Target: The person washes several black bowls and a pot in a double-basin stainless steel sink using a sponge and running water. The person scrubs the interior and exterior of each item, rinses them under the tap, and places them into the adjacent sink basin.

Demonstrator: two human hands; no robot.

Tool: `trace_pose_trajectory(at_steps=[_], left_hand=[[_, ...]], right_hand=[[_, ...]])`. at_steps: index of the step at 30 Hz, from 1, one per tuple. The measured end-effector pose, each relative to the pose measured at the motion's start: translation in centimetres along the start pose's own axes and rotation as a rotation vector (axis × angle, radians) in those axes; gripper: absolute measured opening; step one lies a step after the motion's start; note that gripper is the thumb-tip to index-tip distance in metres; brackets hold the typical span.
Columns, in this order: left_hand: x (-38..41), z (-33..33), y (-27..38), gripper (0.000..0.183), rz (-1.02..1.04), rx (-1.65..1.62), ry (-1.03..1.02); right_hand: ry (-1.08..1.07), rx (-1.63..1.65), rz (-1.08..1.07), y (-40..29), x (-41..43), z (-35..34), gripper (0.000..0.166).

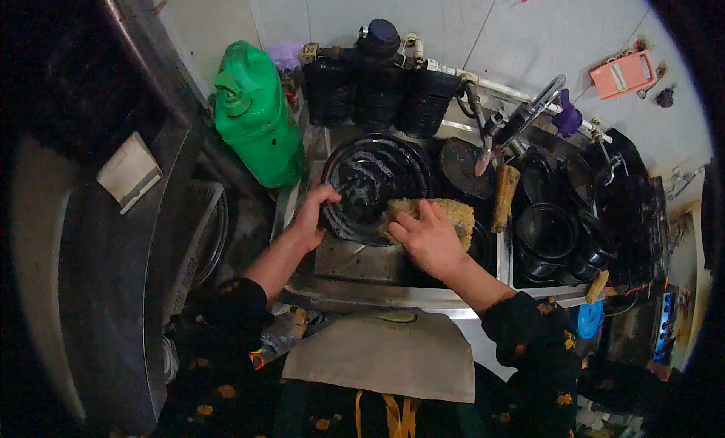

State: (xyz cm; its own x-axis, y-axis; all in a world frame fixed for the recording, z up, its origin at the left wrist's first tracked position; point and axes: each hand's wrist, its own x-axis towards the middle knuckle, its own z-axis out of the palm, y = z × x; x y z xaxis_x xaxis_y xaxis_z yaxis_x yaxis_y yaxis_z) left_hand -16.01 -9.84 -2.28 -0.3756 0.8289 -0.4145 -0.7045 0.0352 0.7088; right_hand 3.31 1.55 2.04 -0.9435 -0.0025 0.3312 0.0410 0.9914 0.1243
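Observation:
A round metal pan (362, 180) with wet, sudsy streaks inside tilts up in the left part of the sink. My left hand (310, 217) grips its left rim, thumb over the edge. My right hand (427, 234) holds a yellowish scrubbing pad (456, 214) against the pan's lower right edge. Part of the pad is hidden under my fingers. Behind the pan, to its right, lies a dark round pot or lid (467, 166). The chrome faucet (527, 121) reaches over the sink from the back right.
A green plastic jerrycan (255, 121) stands left of the sink. Black filter housings (379, 92) line the back wall. Dark pots (546, 234) crowd the right basin, and a worn yellow roll (504, 197) lies on the divider. A pink grater (623, 75) hangs on the wall.

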Motion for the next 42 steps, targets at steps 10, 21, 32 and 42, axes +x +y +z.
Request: trace_pose_trajectory(at_steps=[10,21,32,42], left_hand=[[1.9,1.9,-6.0,0.028,0.198,-0.200,0.316],[3.1,3.2,-9.1,0.056,0.229,-0.349,0.253],[1.3,4.3,-7.0,0.062,0.299,-0.091,0.316],[1.2,0.4,0.6,0.032,0.072,0.147,0.025]], right_hand=[[-0.003,0.106,0.064,-2.3,1.9,0.9,0.023],[-0.019,0.032,0.177,-3.0,3.4,1.1,0.020],[0.055,0.118,0.123,-1.2,2.3,0.5,0.020],[-0.025,0.190,0.077,-1.8,0.3,0.9,0.033]])
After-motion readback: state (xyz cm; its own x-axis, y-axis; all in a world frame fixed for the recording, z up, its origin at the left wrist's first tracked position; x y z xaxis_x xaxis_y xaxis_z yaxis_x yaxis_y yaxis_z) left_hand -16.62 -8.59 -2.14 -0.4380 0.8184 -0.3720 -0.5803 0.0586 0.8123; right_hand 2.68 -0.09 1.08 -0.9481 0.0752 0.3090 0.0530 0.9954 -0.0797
